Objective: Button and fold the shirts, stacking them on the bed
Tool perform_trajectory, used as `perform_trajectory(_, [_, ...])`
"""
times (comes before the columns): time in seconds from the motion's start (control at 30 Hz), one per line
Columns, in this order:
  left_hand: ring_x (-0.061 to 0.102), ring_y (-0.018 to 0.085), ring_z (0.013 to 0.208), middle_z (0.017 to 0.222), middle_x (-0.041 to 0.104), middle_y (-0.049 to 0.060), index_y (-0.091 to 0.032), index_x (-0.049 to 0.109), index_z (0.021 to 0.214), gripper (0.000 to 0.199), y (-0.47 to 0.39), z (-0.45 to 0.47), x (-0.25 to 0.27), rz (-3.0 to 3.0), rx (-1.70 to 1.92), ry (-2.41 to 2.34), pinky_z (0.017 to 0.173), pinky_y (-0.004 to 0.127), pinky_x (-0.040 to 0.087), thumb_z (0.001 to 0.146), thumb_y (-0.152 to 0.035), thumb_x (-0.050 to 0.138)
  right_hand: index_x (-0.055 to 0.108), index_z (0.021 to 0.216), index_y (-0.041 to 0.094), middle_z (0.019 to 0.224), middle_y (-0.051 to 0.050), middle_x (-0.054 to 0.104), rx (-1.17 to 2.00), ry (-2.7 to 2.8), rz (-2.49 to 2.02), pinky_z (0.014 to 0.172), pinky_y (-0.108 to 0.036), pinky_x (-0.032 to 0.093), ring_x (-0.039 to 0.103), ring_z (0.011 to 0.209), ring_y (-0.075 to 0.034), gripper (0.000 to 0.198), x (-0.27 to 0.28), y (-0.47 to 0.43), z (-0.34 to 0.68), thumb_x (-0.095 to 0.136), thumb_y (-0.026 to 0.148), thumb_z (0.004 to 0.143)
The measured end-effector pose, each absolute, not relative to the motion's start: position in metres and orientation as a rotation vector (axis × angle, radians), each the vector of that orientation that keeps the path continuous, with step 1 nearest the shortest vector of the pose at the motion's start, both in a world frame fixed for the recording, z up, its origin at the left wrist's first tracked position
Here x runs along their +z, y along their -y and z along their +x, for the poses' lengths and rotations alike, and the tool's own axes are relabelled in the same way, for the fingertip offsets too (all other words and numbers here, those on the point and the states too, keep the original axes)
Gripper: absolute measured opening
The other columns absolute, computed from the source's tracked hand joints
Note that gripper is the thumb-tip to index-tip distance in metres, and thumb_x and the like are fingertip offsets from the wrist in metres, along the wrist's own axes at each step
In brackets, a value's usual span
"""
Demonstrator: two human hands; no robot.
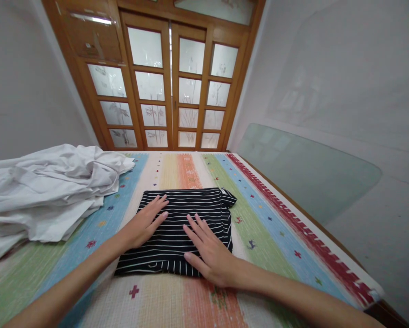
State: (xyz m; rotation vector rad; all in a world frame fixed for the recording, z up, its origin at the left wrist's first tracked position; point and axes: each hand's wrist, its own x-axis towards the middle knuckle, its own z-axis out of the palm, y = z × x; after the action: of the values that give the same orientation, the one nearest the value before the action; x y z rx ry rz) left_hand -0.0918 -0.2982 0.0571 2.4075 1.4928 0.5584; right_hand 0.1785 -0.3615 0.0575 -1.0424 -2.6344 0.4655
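A black garment with thin white stripes (pixel 177 237) lies folded into a flat, roughly rectangular shape on the striped bedspread (pixel 156 300). My left hand (pixel 144 223) rests flat on its left part, fingers stretched out toward the far edge. On the right part lies my right hand (pixel 207 253), palm down with the fingers spread. A small folded corner, perhaps a collar or cuff, sticks out at the garment's far right. Neither hand grasps the cloth.
To the left, a rumpled pile of white cloth (pixel 50 187) covers part of the bedspread. Wooden doors with frosted panes (pixel 172 86) stand beyond the far edge. Along the right side, a pale green panel (pixel 307 164) is against the wall.
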Motion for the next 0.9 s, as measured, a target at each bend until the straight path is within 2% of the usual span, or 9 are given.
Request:
perform_trajectory(0.13, [0.027, 0.024, 0.147, 0.156, 0.037, 0.007, -0.018, 0.043, 0.146, 0.062, 0.256, -0.086, 0.044, 2.418, 0.555, -1.516, 0.120, 0.047, 0.025, 0.100, -0.053, 0.021, 0.020, 0.156, 0.012, 0.163, -0.014, 0.009, 0.398, 2.767, -0.849, 0.122, -0.053, 0.013, -0.003, 0.151, -0.031, 0.072, 0.057, 0.364, 0.161, 0.044, 0.049, 0.099])
perform_trajectory(0.33, [0.028, 0.026, 0.147, 0.154, 0.041, 0.010, -0.016, 0.041, 0.148, 0.061, 0.218, -0.088, 0.016, 2.552, 0.441, -1.546, 0.119, 0.050, 0.024, 0.100, -0.049, 0.022, 0.028, 0.154, 0.019, 0.159, -0.008, 0.028, 0.374, 2.879, -0.659, 0.122, -0.052, 0.015, 0.015, 0.150, -0.027, 0.058, 0.048, 0.369, 0.156, 0.037, 0.044, 0.103])
perform_trajectory(0.5, [0.031, 0.025, 0.146, 0.154, 0.041, 0.010, -0.016, 0.041, 0.147, 0.064, 0.211, -0.096, 0.018, 2.579, 0.408, -1.535, 0.120, 0.046, 0.023, 0.099, -0.053, 0.021, 0.030, 0.154, 0.024, 0.157, -0.003, 0.034, 0.454, 2.873, -0.645, 0.123, -0.047, 0.014, 0.018, 0.150, -0.021, 0.054, 0.052, 0.365, 0.164, 0.036, 0.039, 0.103])
perform_trajectory(0.67, [0.039, 0.025, 0.142, 0.150, 0.047, 0.012, -0.016, 0.045, 0.143, 0.063, 0.210, -0.104, 0.022, 2.594, 0.420, -1.542, 0.120, 0.046, 0.023, 0.097, -0.054, 0.023, 0.032, 0.153, 0.019, 0.157, -0.005, 0.035, 0.475, 2.873, -0.645, 0.124, -0.042, 0.015, 0.021, 0.149, -0.018, 0.055, 0.048, 0.358, 0.175, 0.038, 0.039, 0.102])
perform_trajectory(0.77, [0.051, 0.027, 0.130, 0.140, 0.058, 0.013, -0.018, 0.052, 0.135, 0.057, 0.207, -0.108, 0.026, 2.624, 0.452, -1.537, 0.115, 0.049, 0.031, 0.097, -0.053, 0.026, 0.039, 0.149, 0.015, 0.154, -0.007, 0.040, 0.362, 2.866, -0.613, 0.123, -0.040, 0.019, 0.027, 0.147, -0.018, 0.051, 0.037, 0.352, 0.185, 0.039, 0.032, 0.102])
perform_trajectory(0.9, [0.060, 0.028, 0.114, 0.122, 0.066, 0.015, -0.017, 0.059, 0.120, 0.050, 0.199, -0.112, 0.034, 2.620, 0.504, -1.575, 0.102, 0.045, 0.043, 0.095, -0.049, 0.029, 0.051, 0.140, 0.011, 0.144, -0.012, 0.052, 0.130, 2.845, -0.520, 0.118, -0.040, 0.033, 0.040, 0.140, -0.018, 0.043, 0.024, 0.344, 0.202, 0.036, 0.017, 0.100])
